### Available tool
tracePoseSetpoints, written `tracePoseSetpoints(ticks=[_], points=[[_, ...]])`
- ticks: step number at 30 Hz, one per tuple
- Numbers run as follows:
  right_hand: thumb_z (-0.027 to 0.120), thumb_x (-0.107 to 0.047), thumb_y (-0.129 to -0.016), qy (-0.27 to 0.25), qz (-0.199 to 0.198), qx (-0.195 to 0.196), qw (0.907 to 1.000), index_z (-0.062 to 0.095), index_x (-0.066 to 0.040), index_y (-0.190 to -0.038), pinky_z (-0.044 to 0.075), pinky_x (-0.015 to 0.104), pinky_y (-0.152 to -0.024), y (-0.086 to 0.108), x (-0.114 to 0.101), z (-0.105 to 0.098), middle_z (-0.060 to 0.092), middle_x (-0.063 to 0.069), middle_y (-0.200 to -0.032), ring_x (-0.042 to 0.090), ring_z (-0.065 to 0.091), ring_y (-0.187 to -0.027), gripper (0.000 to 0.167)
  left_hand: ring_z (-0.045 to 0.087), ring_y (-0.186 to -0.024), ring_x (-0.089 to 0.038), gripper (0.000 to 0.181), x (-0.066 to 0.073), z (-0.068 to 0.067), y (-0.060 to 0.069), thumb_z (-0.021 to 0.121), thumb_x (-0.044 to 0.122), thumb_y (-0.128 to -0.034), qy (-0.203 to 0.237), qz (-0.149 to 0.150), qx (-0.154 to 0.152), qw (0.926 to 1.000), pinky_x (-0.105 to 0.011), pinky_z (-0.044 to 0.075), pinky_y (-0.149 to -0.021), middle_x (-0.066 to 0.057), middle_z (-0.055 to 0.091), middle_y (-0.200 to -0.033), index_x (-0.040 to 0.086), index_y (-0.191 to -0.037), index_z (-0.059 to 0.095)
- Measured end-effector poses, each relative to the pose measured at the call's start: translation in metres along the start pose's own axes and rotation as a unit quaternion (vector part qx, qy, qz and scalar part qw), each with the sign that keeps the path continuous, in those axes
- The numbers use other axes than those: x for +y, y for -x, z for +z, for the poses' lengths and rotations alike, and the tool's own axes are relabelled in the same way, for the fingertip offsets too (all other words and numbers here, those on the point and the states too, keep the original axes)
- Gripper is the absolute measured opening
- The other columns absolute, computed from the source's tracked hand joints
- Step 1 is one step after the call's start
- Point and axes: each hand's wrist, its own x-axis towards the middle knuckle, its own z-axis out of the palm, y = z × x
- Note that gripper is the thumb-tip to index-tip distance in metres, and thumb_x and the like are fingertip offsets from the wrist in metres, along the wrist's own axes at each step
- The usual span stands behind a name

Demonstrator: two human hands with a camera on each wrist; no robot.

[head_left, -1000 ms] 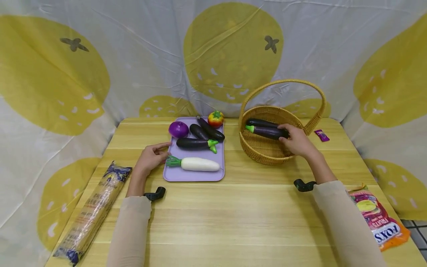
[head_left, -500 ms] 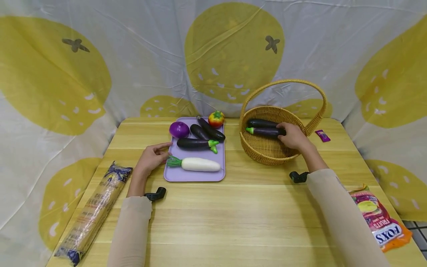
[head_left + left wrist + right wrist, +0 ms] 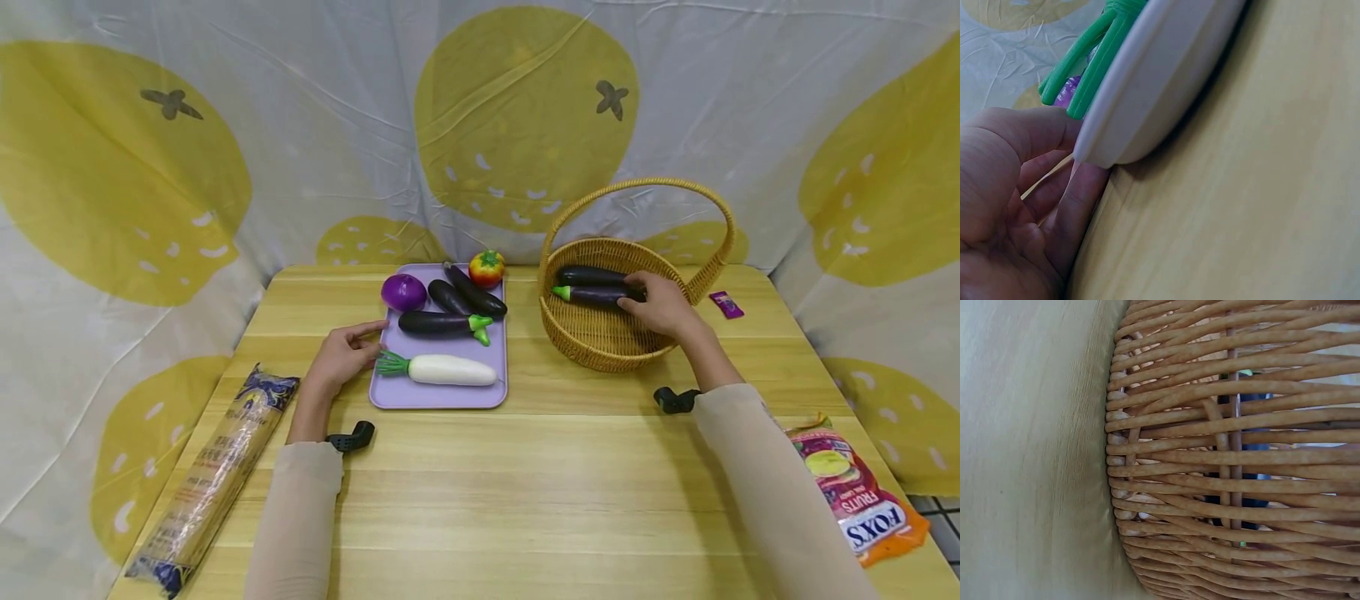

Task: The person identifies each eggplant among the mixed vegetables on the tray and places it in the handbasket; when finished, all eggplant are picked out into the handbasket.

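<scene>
In the head view my left hand [image 3: 342, 360] is at the left edge of the lilac tray [image 3: 435, 400]; the left wrist view shows its thumb and fingers pinching the tray's rim [image 3: 1147, 87]. On the tray lie a white radish [image 3: 452, 370], a green-stemmed eggplant [image 3: 433, 323], two dark eggplants, a purple onion [image 3: 403, 292] and a red-yellow tomato [image 3: 487, 268]. My right hand [image 3: 663, 310], inside the wicker basket [image 3: 558, 337], grips the right end of a green-tipped eggplant [image 3: 596, 296]. Behind that lies another dark eggplant [image 3: 587, 276]. Basket weave [image 3: 1179, 469] hides this hand in the right wrist view.
The basket's tall handle [image 3: 637, 183] arches over its bowl. A long noodle packet [image 3: 213, 483] lies at the left, a candy bag [image 3: 851, 492] at the right front, and a small purple packet [image 3: 726, 305] right of the basket. Patterned cloth surrounds the table.
The eggplant in my right hand has come down slightly beside the other one in the basket, and that forearm has shifted a little left. My left hand has stayed at the tray's edge.
</scene>
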Motion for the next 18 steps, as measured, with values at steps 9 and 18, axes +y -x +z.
tracePoseSetpoints(ticks=[9, 18], points=[[0.06, -0.035, -0.105, -0.031, -0.029, 0.044, 0.9981, 0.05, 0.001, -0.146, 0.039, 0.065, -0.111, 0.017, -0.006, 0.004, 0.051, 0.027, -0.148, 0.047, 0.047, -0.134, 0.056, 0.058, -0.071, -0.011, 0.047, 0.0, 0.0, 0.002, 0.073, 0.021, -0.0974, -0.007, 0.008, 0.001, 0.9999, -0.021, 0.054, -0.065, -0.006, 0.07, -0.087, 0.023, -0.143, 0.064], [0.062, -0.036, -0.104, -0.08, -0.063, 0.075, 0.992, 0.054, -0.001, -0.143, 0.049, 0.058, -0.106, 0.036, -0.025, 0.009, 0.057, 0.023, -0.143, 0.042, 0.056, -0.13, 0.053, 0.061, -0.078, -0.011, 0.047, 0.0, 0.0, 0.001, 0.072, 0.024, -0.0977, -0.008, 0.007, 0.0, 0.9999, -0.02, 0.057, -0.071, -0.009, 0.071, -0.092, 0.022, -0.144, 0.063]])
